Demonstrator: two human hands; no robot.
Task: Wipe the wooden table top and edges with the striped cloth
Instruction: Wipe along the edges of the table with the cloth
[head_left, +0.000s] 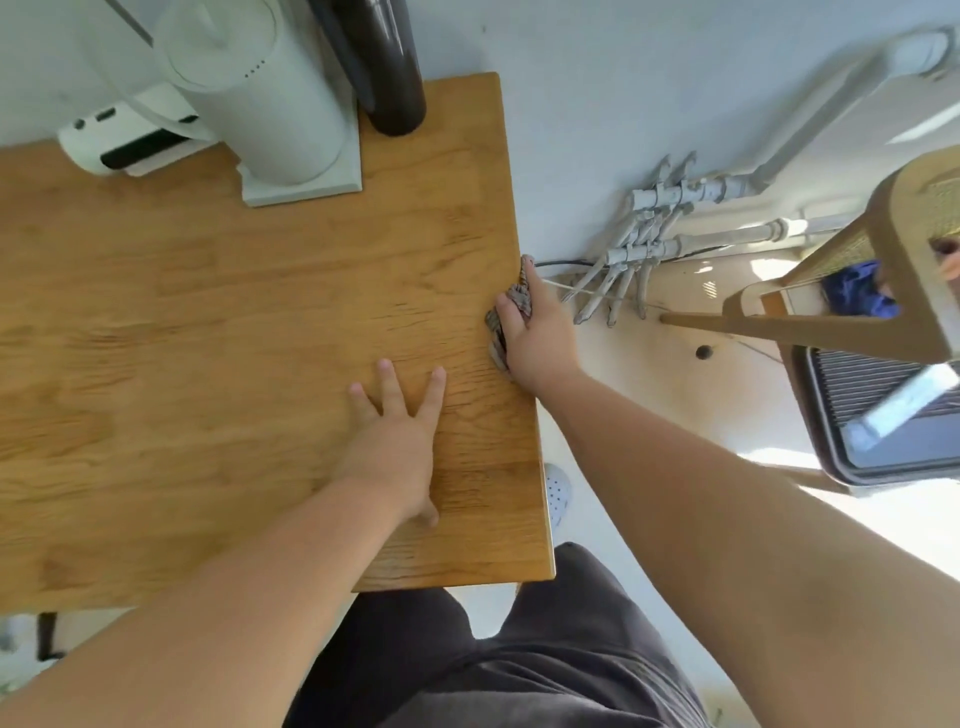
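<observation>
Gripping the striped cloth (521, 291) in the right hand (535, 340), fingers curled round it, pushed up against the side edge of the wooden table (208, 312), about halfway along. Resting the left hand (395, 447) flat on the top, fingers spread, holding nothing. Best to press firmly and slide the cloth along the edge to each corner. Fold it over the rim to catch top and side together. Lean on the flat hand to steady the table.
</observation>
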